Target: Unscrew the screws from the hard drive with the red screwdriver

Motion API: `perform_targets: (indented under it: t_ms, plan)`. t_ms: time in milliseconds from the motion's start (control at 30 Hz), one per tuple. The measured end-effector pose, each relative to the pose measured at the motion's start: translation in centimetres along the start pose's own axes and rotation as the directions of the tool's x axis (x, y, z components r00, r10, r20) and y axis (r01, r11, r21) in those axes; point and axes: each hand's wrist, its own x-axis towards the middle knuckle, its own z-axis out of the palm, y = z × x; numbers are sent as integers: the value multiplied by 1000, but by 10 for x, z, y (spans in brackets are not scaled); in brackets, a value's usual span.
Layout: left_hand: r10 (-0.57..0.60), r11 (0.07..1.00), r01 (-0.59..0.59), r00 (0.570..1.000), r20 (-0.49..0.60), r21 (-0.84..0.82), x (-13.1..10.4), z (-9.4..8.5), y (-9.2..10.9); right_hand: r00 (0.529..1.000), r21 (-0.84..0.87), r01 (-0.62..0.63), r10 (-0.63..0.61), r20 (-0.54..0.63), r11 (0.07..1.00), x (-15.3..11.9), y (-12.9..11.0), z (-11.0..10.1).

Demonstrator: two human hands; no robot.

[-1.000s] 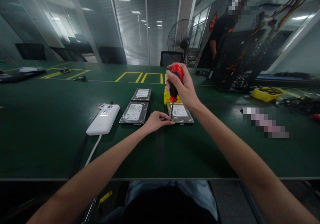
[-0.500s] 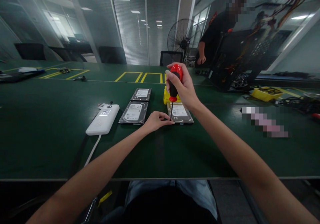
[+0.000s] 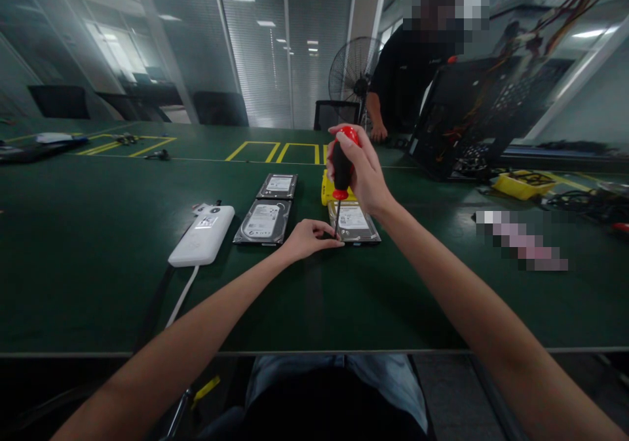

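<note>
A red-and-black screwdriver [image 3: 343, 166] stands almost upright in my right hand [image 3: 366, 172], its handle wrapped by the fingers. The shaft runs down to the near left corner of a hard drive [image 3: 356, 219] with a white label. At that same corner is my left hand [image 3: 307, 236], thumb along the near edge and fingertips close around the screwdriver's tip. Whatever lies right under the tip is hidden by those fingers. Directly behind this drive sits a yellow object [image 3: 326, 189], partly covered by my right hand. Left of my hands lie two more hard drives, a nearer one [image 3: 263, 221] and a farther one [image 3: 278, 185].
A white device [image 3: 202, 236] with a cable lies at left. On the right are a blurred-out pinkish item [image 3: 523, 241], a yellow tray [image 3: 523, 185] and dark cables [image 3: 597, 198]. An open computer case [image 3: 462, 120] stands behind, beside a person [image 3: 405, 74] across the table.
My right thumb has shifted up on the screwdriver handle, and the hand has turned slightly. My left hand stays nearly still. The person across the table has moved left.
</note>
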Motion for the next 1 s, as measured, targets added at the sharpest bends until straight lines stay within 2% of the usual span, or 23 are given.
perform_targets:
  t_ms: [367,533,800,1000]
  plan:
    - [11,999,-11,1000,6,-34,1,2,-3,999,83,26,-29,36,996,2,5,-2]
    - [12,1000,-11,1000,9,-21,0,1,-2,998,67,17,-21,52,998,3,6,-3]
    - [17,1000,-17,1000,6,-13,1,3,-3,999,91,-28,26,19,995,3,3,-2]
    - [2,999,-2,1000,1,-36,0,1,3,1000,47,-14,14,-3,999,4,8,-3]
